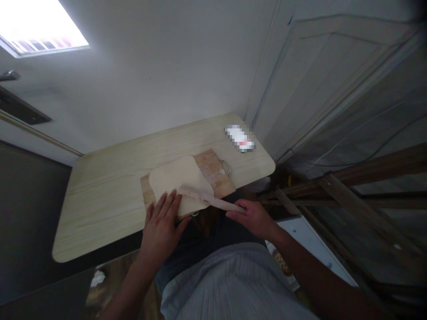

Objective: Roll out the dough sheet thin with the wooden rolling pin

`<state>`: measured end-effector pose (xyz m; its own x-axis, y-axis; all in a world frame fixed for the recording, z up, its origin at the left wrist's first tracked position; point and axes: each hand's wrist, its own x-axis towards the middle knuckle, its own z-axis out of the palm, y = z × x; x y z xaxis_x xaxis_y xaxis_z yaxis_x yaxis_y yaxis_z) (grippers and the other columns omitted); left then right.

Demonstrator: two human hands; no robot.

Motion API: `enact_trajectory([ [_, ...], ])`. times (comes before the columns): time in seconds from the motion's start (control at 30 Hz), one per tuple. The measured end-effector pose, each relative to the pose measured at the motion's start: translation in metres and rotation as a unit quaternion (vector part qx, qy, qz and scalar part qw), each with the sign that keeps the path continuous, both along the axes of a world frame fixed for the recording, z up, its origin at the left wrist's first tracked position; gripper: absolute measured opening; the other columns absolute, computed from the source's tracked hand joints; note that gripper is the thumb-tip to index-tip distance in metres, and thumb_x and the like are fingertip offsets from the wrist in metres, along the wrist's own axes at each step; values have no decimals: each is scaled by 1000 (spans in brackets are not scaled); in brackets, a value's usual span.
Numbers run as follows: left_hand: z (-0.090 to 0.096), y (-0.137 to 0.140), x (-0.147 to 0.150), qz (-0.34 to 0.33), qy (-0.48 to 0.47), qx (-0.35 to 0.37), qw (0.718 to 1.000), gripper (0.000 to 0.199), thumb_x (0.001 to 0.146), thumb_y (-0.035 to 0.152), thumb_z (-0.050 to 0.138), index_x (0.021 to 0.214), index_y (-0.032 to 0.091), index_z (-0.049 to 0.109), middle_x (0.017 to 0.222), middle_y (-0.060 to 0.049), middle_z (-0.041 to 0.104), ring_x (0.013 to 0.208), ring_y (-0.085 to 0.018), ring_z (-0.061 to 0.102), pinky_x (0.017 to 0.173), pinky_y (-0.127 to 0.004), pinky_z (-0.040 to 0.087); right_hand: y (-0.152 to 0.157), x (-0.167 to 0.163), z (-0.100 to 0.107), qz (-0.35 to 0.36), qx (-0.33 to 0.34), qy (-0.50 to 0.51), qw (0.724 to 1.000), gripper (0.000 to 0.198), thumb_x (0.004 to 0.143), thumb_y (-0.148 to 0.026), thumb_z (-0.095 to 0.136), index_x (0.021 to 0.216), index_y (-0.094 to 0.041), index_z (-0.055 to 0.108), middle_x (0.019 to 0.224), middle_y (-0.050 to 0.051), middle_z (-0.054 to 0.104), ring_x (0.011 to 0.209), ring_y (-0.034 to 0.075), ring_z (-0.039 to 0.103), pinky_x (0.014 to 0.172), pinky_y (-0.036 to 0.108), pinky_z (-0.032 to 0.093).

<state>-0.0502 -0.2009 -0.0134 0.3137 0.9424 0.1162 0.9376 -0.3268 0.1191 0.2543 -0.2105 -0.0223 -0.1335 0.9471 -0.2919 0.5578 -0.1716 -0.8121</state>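
A wide sheet of pale dough (178,171) lies flat on a wooden cutting board (218,175). My left hand (162,220) is spread over the near left edge of the dough, fingertips resting on it. In my closed right hand (253,218), off the board's near right side, is one end of a pale stick that looks like a rolling pin (222,203). Its thicker, whitish far part lies across the dough, with its tip close to my left fingertips. Loose flour marks the bare wood on the board's right side.
The board sits at the near edge of a light wood-grain table (106,191). A blurred-out phone-like object (239,138) lies at the back right. A white wall stands behind the table, and wooden beams (360,213) are at the right. Below them is a white panel (312,249).
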Motion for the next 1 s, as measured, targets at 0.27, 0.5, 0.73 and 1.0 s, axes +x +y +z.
enact_trajectory([
  [0.27, 23, 25, -14, 15, -176, 43, 983, 35, 91, 50, 63, 116, 27, 69, 130, -7, 68, 122, -29, 62, 109, -54, 44, 7, -3, 7, -30, 39, 12, 999, 37, 82, -56, 71, 92, -21, 69, 71, -2, 63, 64, 13, 55, 59, 25, 38],
  [0.5, 27, 80, 15, 21, -250, 81, 965, 33, 99, 42, 50, 117, 22, 68, 125, -9, 69, 122, -25, 60, 109, -46, 46, 5, -16, 3, -30, 26, 31, 999, 37, 83, -56, 70, 88, -20, 66, 66, -4, 58, 60, 12, 51, 56, 24, 34],
  [0.73, 11, 109, 45, -43, -116, 21, 992, 44, 100, 45, 43, 134, 21, 58, 142, -12, 58, 135, -31, 49, 114, -56, 35, 2, -20, 6, -56, -7, 10, 998, 37, 83, -57, 69, 81, -20, 64, 61, -5, 56, 57, 11, 49, 53, 24, 32],
  [1.0, 17, 119, 63, -31, -49, 11, 998, 49, 103, 46, 32, 146, 28, 47, 156, -9, 44, 146, -32, 34, 118, -65, 21, 3, -18, 8, -73, 2, 11, 997, 37, 86, -58, 65, 85, -21, 67, 64, -3, 62, 58, 12, 54, 54, 24, 34],
])
